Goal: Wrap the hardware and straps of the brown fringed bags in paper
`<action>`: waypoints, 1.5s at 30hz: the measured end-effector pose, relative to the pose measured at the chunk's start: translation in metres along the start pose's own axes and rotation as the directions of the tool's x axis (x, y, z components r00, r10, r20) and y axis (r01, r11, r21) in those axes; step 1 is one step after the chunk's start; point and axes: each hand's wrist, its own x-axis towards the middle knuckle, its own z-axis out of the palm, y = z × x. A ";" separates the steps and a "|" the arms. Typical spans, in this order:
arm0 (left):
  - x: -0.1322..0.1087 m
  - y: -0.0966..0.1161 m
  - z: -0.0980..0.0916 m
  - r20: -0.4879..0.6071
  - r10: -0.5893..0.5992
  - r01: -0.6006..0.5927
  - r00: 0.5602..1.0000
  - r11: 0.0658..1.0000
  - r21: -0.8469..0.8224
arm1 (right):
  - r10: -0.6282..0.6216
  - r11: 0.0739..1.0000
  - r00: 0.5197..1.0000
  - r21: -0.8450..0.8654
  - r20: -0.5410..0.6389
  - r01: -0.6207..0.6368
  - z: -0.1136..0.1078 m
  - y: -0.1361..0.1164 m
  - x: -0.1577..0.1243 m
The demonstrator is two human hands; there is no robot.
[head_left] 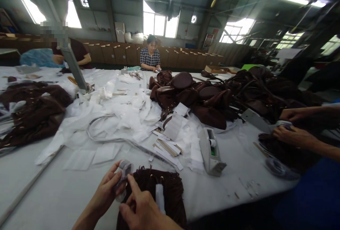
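Note:
My left hand [107,191] is closed round a roll of clear tape [122,178], held just above the table's near edge. My right hand [139,205] is beside it, with the index finger stretched up against the roll and the other fingers curled. Under my right hand lies a dark brown fringed bag [170,191] with a white wrapped piece [159,196] on it.
A white tape dispenser [211,150] stands to the right on the white table [53,194]. Paper scraps [124,116] and piles of brown bags [209,99] cover the middle. A co-worker's hands [290,127] work at the right; two more people sit at the far side.

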 end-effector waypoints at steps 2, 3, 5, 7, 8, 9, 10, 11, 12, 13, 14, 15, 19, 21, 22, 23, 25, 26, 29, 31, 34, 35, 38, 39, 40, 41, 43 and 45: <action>0.004 0.002 -0.008 -0.039 0.020 -0.018 0.999 0.998 0.066 | -0.036 0.997 0.994 -0.065 -0.098 0.030 -0.017 0.003 0.005; 0.006 0.005 -0.011 -0.017 -0.007 0.009 1.000 0.991 0.133 | -0.028 0.995 0.985 -0.101 -0.169 0.011 -0.030 0.006 0.012; 0.013 0.015 -0.018 0.038 -0.099 0.084 0.994 0.954 0.287 | 0.037 0.972 0.953 -0.209 -0.300 -0.104 -0.059 0.016 0.035; 0.024 0.029 -0.027 -0.058 -0.080 0.097 0.995 0.910 0.403 | 0.130 0.901 0.942 -0.361 -0.309 -0.242 -0.086 0.031 0.062; 0.030 0.036 -0.032 -0.164 -0.007 0.080 0.986 0.894 0.441 | 0.164 0.873 0.940 -0.401 -0.298 -0.279 -0.096 0.040 0.074; 0.037 0.044 -0.037 -0.277 0.086 0.059 0.957 0.878 0.474 | 0.196 0.849 0.941 -0.433 -0.276 -0.303 -0.104 0.049 0.085; 0.044 0.051 -0.041 -0.367 0.162 0.041 0.916 0.872 0.488 | 0.224 0.834 0.942 -0.452 -0.248 -0.317 -0.111 0.059 0.094; 0.052 0.057 -0.043 -0.411 0.187 0.032 0.892 0.882 0.471 | 0.249 0.828 0.944 -0.459 -0.216 -0.323 -0.116 0.068 0.101; 0.059 0.061 -0.044 -0.410 0.158 0.032 0.898 0.907 0.421 | 0.275 0.823 0.946 -0.466 -0.174 -0.325 -0.121 0.076 0.106; 0.065 0.063 -0.042 -0.373 0.090 0.049 0.923 0.936 0.347 | 0.300 0.823 0.946 -0.467 -0.126 -0.323 -0.125 0.083 0.109; 0.071 0.063 -0.037 -0.313 0.008 0.080 0.950 0.960 0.268 | 0.322 0.828 0.944 -0.461 -0.073 -0.318 -0.129 0.088 0.111; 0.076 0.060 -0.030 -0.251 -0.067 0.118 0.966 0.974 0.193 | 0.337 0.838 0.941 -0.449 -0.021 -0.310 -0.133 0.092 0.112; 0.087 0.030 0.020 -0.128 -0.243 0.254 0.962 0.964 0.079 | 0.325 0.893 0.943 -0.353 0.072 -0.280 -0.152 0.094 0.114; 0.087 0.008 0.049 -0.085 -0.304 0.312 0.949 0.945 0.100 | 0.289 0.915 0.956 -0.307 0.044 -0.262 -0.159 0.089 0.111; 0.086 -0.002 0.062 -0.056 -0.324 0.329 0.944 0.935 0.133 | 0.269 0.923 0.963 -0.291 0.021 -0.252 -0.161 0.085 0.108; 0.085 -0.011 0.074 -0.026 -0.332 0.332 0.943 0.929 0.166 | 0.249 0.928 0.969 -0.283 -0.009 -0.241 -0.163 0.081 0.104; 0.088 -0.022 0.091 -0.013 -0.317 0.315 0.948 0.936 0.159 | 0.195 0.931 0.976 -0.295 -0.093 -0.214 -0.162 0.072 0.094; 0.092 -0.024 0.096 -0.044 -0.298 0.301 0.954 0.948 0.100 | 0.161 0.929 0.977 -0.313 -0.140 -0.198 -0.160 0.069 0.088; 0.113 -0.014 0.104 -0.210 -0.258 0.217 0.943 0.955 -0.202 | 0.025 0.910 0.972 -0.397 -0.235 -0.119 -0.149 0.065 0.067; 0.129 -0.001 0.108 -0.295 -0.234 0.139 0.927 0.941 -0.310 | -0.146 0.857 0.959 -0.515 -0.244 0.000 -0.139 0.069 0.054; 0.140 0.010 0.118 -0.372 -0.220 0.086 0.902 0.935 -0.345 | -0.351 0.765 0.902 -0.633 -0.252 0.121 -0.131 0.078 0.043; 0.139 0.010 0.123 -0.385 -0.237 0.092 0.892 0.929 -0.359 | -0.357 0.783 0.888 -0.612 -0.291 0.114 -0.132 0.079 0.041; 0.125 0.000 0.141 -0.351 -0.335 0.179 0.874 0.894 -0.410 | -0.136 0.962 0.878 -0.274 -0.458 0.006 -0.143 0.076 0.040; 0.120 -0.003 0.147 -0.328 -0.360 0.203 0.873 0.882 -0.426 | -0.014 0.994 0.887 -0.100 -0.461 -0.037 -0.150 0.074 0.041; 0.117 -0.005 0.151 -0.309 -0.371 0.214 0.876 0.872 -0.440 | 0.108 0.993 0.908 0.092 -0.405 -0.077 -0.157 0.074 0.042; 0.117 -0.005 0.155 -0.301 -0.364 0.203 0.881 0.868 -0.453 | 0.159 0.977 0.930 0.191 -0.332 -0.099 -0.164 0.075 0.044; 0.125 0.001 0.158 -0.316 -0.309 0.136 0.897 0.873 -0.468 | 0.212 0.938 0.955 0.318 -0.206 -0.140 -0.176 0.083 0.043; 0.137 0.009 0.156 -0.313 -0.266 0.094 0.912 0.878 -0.470 | 0.236 0.904 0.964 0.390 -0.118 -0.174 -0.183 0.094 0.038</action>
